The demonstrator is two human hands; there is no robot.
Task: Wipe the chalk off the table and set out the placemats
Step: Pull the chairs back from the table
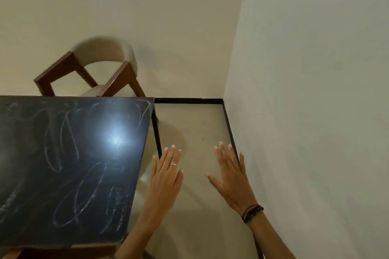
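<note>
1. We see the dark counter (69,166) filling the left of the view, its right edge running from the far middle toward the near left.
2. White chalk marks (88,187) cover its top: long loops and ovals, some smeared, with scribbles near the right near corner. A bright glare (116,140) sits on the far right part of the top.
3. Our left hand (166,172) is held flat just right of the counter edge, fingers straight and spread, holding nothing; a ring (173,164) is on one finger.
4. Our right hand (232,176) is likewise flat and empty, above the pale floor (200,124) near the right wall (305,111), with dark bands (251,213) at the wrist.
5. A chair (101,69) stands at the counter's far side.
</note>
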